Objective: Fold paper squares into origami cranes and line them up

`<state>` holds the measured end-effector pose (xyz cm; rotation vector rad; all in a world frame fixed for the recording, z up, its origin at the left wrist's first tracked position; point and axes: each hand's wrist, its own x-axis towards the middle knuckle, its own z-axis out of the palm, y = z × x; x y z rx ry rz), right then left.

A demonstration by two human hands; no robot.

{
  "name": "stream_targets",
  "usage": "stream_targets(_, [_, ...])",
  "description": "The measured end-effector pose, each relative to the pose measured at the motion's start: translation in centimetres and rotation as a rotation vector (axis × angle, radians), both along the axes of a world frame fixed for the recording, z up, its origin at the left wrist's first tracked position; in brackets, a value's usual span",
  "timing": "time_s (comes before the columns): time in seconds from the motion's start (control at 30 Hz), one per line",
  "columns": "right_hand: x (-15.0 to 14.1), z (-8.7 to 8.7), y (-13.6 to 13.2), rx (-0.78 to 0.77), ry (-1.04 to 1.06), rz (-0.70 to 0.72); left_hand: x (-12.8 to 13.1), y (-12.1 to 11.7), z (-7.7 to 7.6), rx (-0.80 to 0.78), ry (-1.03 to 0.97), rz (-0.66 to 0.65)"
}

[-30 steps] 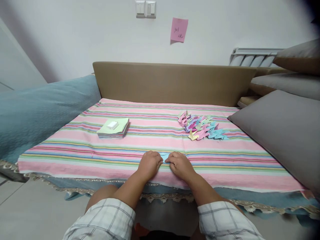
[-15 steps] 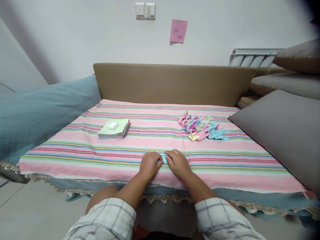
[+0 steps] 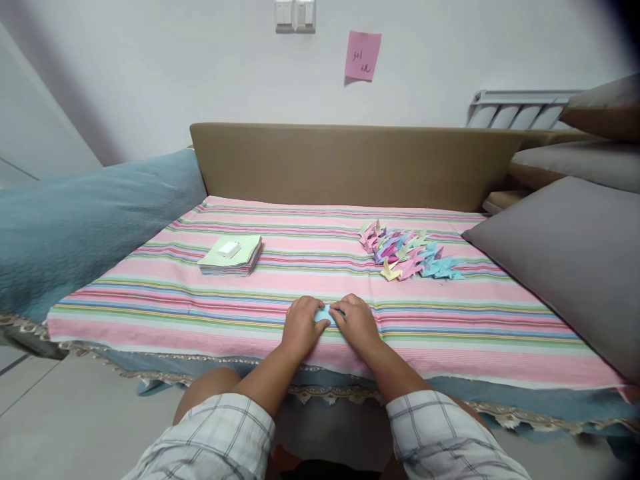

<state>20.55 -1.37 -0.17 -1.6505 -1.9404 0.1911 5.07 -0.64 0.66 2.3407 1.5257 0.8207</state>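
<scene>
A small piece of light blue paper (image 3: 324, 315) lies on the striped cloth between my two hands, its sides covered by my fingers. My left hand (image 3: 303, 325) grips its left side, thumb and fingers closed in. On the other side my right hand (image 3: 356, 323) pinches the paper's right edge. Its exact folds are too small to make out. Beyond my hands to the right is a heap of folded paper cranes (image 3: 407, 253) in pink, purple, green, yellow and blue. To the left sits a stack of coloured paper sheets (image 3: 245, 252), light green on top, bearing a small white object (image 3: 229, 249).
The pink striped cloth (image 3: 150, 327) covers the sofa seat, with a brown backrest (image 3: 350, 167) behind. Grey cushions (image 3: 575, 247) lean at the right; a blue-covered armrest (image 3: 100, 207) borders the left. A pink note (image 3: 363, 57) hangs on the wall.
My fingers have shifted slightly around the blue paper, and more of it shows between them. The whole view has moved a little; the cranes and paper stack stay in place.
</scene>
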Motion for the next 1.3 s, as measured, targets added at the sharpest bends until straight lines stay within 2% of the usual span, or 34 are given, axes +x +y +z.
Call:
stream_targets(0.23, [-0.1, -0.2, -0.1, -0.004, -0.053, 0.009, -0.1, 0.1, -0.1, -0.027, 0.038, -0.009])
stream_targets(0.37, [-0.1, -0.2, 0.1, -0.031, -0.061, 0.023, -0.1, 0.0, -0.1, -0.032, 0.027, 0.029])
stream_targets(0.6, [0.0, 0.4, 0.1, -0.046, -0.029, 0.06, -0.1, 0.1, -0.2, -0.05, 0.048, 0.042])
stream_targets(0.8, [0.2, 0.7, -0.3, -0.021, -0.124, -0.002, -0.1, 0.2, -0.3, -0.044, 0.055, 0.036])
stream_targets(0.97, [0.1, 0.7, -0.3, -0.027, -0.06, -0.021, -0.1, 0.1, -0.1, -0.049, 0.037, 0.039])
stream_targets(1.3, [0.8, 0.9, -1.0, 0.002, -0.007, 0.125, 0.1, -0.2, 0.5, -0.072, 0.029, 0.048])
